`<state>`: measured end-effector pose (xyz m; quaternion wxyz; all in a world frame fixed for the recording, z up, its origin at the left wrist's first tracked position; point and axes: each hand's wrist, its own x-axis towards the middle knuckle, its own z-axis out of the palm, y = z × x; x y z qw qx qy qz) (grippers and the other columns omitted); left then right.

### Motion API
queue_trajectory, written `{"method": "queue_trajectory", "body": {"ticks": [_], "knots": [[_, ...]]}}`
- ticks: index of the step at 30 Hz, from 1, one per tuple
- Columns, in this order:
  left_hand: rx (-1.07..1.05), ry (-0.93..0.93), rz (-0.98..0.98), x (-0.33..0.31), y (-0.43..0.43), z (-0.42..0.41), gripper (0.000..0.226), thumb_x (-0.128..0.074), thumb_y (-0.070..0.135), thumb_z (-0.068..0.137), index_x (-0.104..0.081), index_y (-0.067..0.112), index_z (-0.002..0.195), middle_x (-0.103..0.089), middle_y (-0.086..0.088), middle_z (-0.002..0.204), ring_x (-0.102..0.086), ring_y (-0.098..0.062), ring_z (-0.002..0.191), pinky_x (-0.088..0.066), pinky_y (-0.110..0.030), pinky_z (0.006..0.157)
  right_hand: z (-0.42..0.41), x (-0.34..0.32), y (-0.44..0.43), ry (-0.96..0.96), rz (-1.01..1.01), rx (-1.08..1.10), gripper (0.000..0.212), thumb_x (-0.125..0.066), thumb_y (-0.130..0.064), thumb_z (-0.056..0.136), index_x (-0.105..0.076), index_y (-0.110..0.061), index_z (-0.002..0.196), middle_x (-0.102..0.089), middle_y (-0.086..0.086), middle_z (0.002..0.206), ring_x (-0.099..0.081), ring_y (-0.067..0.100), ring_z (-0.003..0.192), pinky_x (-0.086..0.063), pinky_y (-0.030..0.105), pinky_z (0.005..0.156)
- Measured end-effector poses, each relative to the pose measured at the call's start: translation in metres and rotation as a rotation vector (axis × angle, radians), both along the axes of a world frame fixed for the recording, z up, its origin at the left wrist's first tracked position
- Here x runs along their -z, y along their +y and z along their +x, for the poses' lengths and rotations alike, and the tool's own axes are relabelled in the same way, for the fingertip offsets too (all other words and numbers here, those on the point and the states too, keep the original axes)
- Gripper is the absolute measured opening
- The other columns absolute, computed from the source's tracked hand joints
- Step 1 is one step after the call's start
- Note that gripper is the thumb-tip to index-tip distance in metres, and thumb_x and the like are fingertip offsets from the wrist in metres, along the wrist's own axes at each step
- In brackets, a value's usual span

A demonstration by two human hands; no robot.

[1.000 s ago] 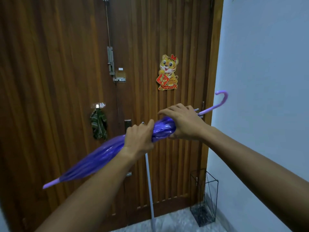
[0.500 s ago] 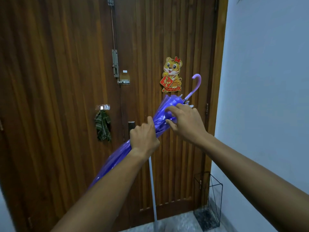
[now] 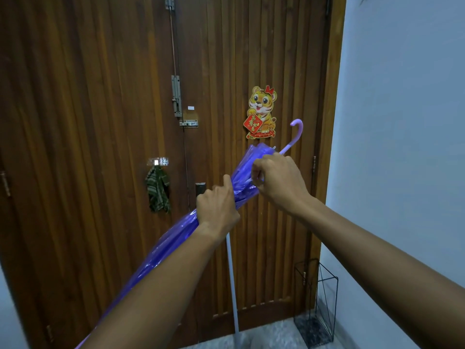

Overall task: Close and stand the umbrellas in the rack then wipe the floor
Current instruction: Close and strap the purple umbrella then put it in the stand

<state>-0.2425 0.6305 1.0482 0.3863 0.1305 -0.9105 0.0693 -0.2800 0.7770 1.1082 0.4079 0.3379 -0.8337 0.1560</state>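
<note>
A folded purple umbrella [image 3: 173,238] slants from lower left up to its hooked lilac handle [image 3: 295,136] at upper right. My left hand [image 3: 217,205] grips the bunched canopy around its middle. My right hand [image 3: 278,181] pinches the canopy's loose upper edge just below the handle. The umbrella's tip is hidden behind my left forearm. A black wire umbrella rack [image 3: 317,301] stands on the floor in the corner at lower right, with nothing visible in it.
A wooden double door [image 3: 100,122] fills the view ahead, with a tiger sticker [image 3: 261,113] and a green cloth [image 3: 158,190] hanging from a hook. A white pole [image 3: 232,285] leans against the door. A pale wall [image 3: 402,122] runs along the right.
The umbrella has swung from nearly level to steeply tilted, handle up. My right hand went from lying over the canopy to pinching its upper edge. The view dropped slightly.
</note>
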Motion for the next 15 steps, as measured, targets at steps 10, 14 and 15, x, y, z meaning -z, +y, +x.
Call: {"method": "queue_trajectory", "body": {"ticks": [10, 14, 15], "knots": [[-0.038, -0.018, 0.342, -0.003, -0.03, -0.01, 0.057, -0.073, 0.024, 0.074, -0.039, 0.013, 0.119, -0.067, -0.011, 0.098, -0.067, -0.039, 0.093, -0.046, -0.039, 0.067, 0.019, -0.003, 0.01, -0.759, -0.291, -0.268, 0.017, -0.069, -0.019, 0.094, -0.068, -0.001, 0.094, -0.07, 0.007, 0.091, -0.066, 0.01, 0.087, -0.051, 0.025, 0.067], [0.028, -0.049, 0.55, -0.015, -0.037, -0.012, 0.047, -0.071, 0.025, 0.074, -0.045, 0.014, 0.113, -0.063, -0.012, 0.103, -0.062, -0.04, 0.103, -0.046, -0.041, 0.077, 0.016, 0.012, 0.014, -0.982, -0.44, -0.326, 0.018, -0.066, -0.023, 0.096, -0.07, -0.008, 0.088, -0.06, 0.004, 0.074, -0.052, 0.006, 0.058, -0.043, 0.019, 0.049], [0.047, -0.076, 0.577, -0.016, -0.039, -0.013, 0.045, -0.069, 0.025, 0.074, -0.048, 0.015, 0.113, -0.062, -0.01, 0.102, -0.062, -0.039, 0.103, -0.046, -0.041, 0.078, 0.014, 0.014, 0.015, -1.004, -0.476, -0.341, 0.018, -0.067, -0.024, 0.095, -0.071, -0.009, 0.087, -0.058, 0.002, 0.069, -0.047, 0.006, 0.053, -0.039, 0.018, 0.045]]}}
